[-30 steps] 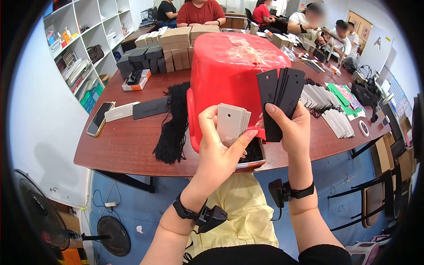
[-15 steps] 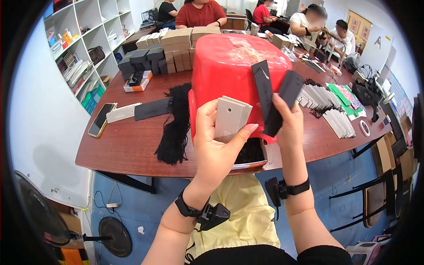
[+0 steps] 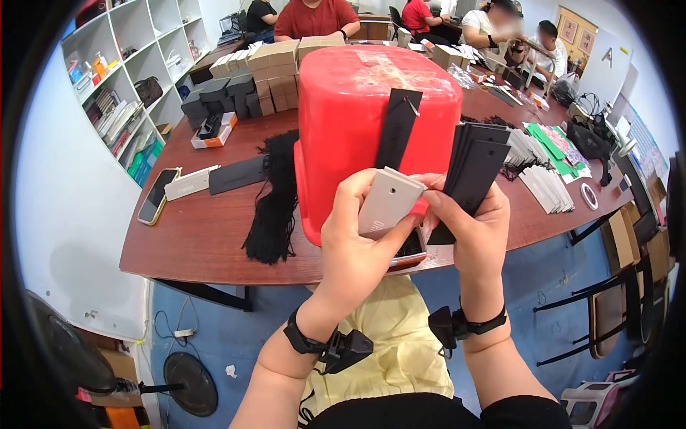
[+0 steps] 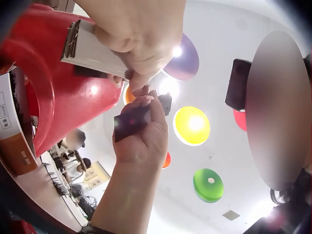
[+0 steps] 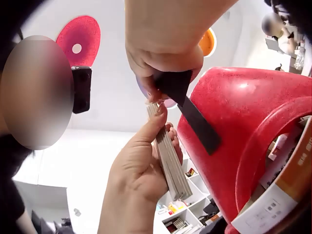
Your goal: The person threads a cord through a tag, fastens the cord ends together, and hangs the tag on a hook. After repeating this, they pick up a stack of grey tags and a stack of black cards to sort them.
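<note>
In the head view my left hand [image 3: 357, 239] grips a small stack of light grey tags [image 3: 391, 198], each with a hole near the top. My right hand [image 3: 477, 229] holds a fan of black tags [image 3: 477, 163]. One black tag [image 3: 399, 129] with a short pale piece at its hole stands apart, in front of the red tub; its lower end is hidden behind the hands. The fingertips of both hands meet between the stacks. The left wrist view shows the grey stack [image 4: 95, 48] edge-on, and in the right wrist view the separate black tag [image 5: 201, 126] sticks out below the right hand [image 5: 168, 53].
An upturned red tub [image 3: 343, 121] stands just beyond the hands, over a box [image 3: 409, 259] at the table edge. Black cords [image 3: 275, 207], a phone [image 3: 158, 196] and two tags lie left. Grey tags [image 3: 547, 189] and tape [image 3: 589, 196] lie right. People sit behind.
The separate black tag has shifted left, away from the black fan. Both hands have come together, and the grey stack has moved right and tilted. The head view has shifted slightly.
</note>
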